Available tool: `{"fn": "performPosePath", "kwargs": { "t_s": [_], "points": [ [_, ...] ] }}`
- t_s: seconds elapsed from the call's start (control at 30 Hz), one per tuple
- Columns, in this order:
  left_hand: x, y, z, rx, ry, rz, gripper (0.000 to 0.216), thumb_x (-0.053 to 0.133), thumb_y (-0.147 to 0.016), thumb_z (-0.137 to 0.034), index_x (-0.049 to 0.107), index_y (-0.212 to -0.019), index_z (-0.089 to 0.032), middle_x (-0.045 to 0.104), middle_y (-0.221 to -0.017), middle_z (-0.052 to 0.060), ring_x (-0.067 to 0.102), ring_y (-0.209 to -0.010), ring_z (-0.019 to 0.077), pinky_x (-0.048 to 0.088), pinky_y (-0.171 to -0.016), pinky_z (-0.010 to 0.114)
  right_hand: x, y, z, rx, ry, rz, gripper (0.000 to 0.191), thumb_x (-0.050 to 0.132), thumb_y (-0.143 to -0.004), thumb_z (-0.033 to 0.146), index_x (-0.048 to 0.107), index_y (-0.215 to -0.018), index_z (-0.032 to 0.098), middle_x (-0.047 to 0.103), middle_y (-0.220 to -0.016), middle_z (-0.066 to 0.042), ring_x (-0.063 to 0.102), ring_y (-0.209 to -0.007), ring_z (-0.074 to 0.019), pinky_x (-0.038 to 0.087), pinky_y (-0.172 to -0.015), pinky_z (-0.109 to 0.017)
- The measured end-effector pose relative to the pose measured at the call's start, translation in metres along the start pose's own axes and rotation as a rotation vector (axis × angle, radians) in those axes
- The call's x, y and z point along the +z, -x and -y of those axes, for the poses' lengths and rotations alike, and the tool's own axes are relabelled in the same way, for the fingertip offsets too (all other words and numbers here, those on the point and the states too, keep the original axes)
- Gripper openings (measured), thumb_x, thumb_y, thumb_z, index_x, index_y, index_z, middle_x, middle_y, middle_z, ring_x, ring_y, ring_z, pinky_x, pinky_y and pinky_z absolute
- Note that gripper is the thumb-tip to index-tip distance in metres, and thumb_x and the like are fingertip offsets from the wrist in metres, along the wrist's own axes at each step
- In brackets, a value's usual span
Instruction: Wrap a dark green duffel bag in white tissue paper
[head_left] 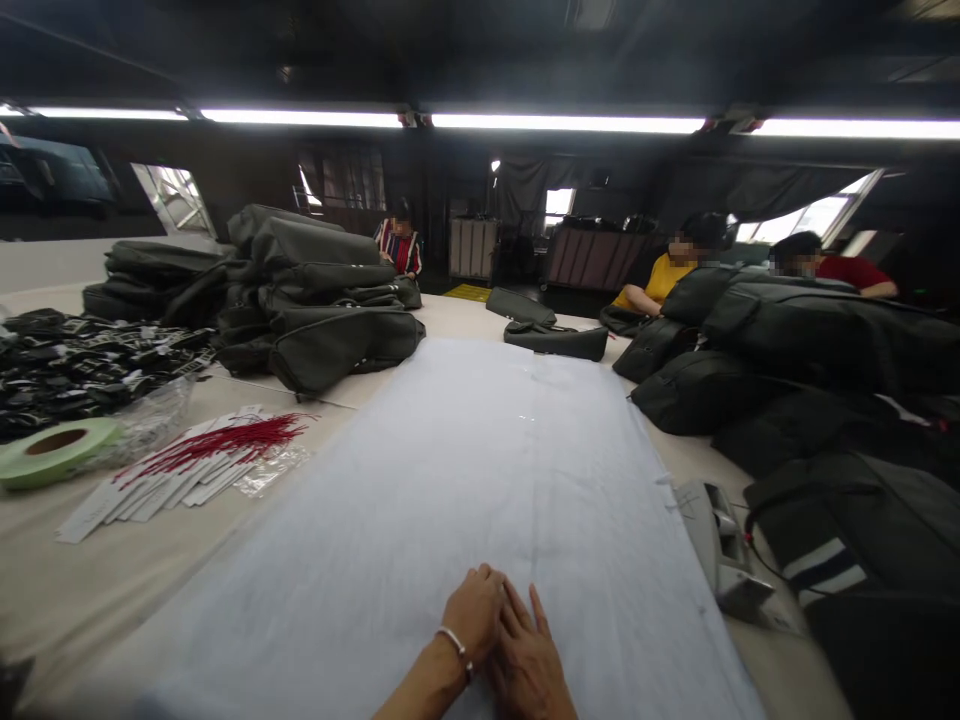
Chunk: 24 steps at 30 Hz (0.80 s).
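Left fingers (482,575) | right fingers (517,604) beside | white sheet (442,470) beneath both

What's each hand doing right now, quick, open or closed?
Left hand: curled; whether it holds anything cannot be told.
Right hand: open, over the white sheet, nothing visibly held.

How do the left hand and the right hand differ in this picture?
The left hand has a bracelet at its wrist; none shows by the right hand. The left hand's fingers look curled in, while the right hand's are stretched out more. Both are bare and close together over the white sheet.
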<state>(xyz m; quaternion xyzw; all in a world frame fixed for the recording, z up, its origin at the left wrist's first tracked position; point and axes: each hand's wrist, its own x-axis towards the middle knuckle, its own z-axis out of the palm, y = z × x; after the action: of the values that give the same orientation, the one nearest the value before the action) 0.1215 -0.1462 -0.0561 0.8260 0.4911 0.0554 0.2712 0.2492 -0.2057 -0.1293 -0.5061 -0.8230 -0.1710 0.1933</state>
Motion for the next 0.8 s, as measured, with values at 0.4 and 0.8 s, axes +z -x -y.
{"fn": "performPosePath", "kwargs": {
  "t_s": [0.4, 0.8],
  "points": [
    [0.045, 0.037, 0.0, -0.102, -0.006, -0.213, 0.049, 0.032, -0.086, -0.001, 0.052, -0.128, -0.014, 0.057, -0.125, 0.012, 0.051, -0.116, 0.0231, 0.04, -0.105, 0.041, 0.014, 0.056, -0.022, 0.06, -0.037, 0.015, 0.069, 0.045, -0.09, 0.038, 0.021, -0.15, 0.017, 0.039, -0.149, -0.005, 0.026, -0.141, -0.026, -0.001, -0.116, -0.049],
    [0.045, 0.025, -0.006, -0.14, 0.052, -0.351, 0.05, 0.027, -0.086, 0.002, 0.051, -0.128, -0.013, 0.058, -0.111, 0.011, 0.054, -0.105, 0.0195, 0.046, -0.097, 0.035, 0.015, 0.053, -0.014, 0.146, -0.087, -0.033, 0.074, 0.046, -0.091, 0.045, 0.011, -0.152, 0.02, 0.047, -0.144, -0.006, 0.036, -0.135, -0.0255, 0.002, -0.117, -0.047]
  ]
}}
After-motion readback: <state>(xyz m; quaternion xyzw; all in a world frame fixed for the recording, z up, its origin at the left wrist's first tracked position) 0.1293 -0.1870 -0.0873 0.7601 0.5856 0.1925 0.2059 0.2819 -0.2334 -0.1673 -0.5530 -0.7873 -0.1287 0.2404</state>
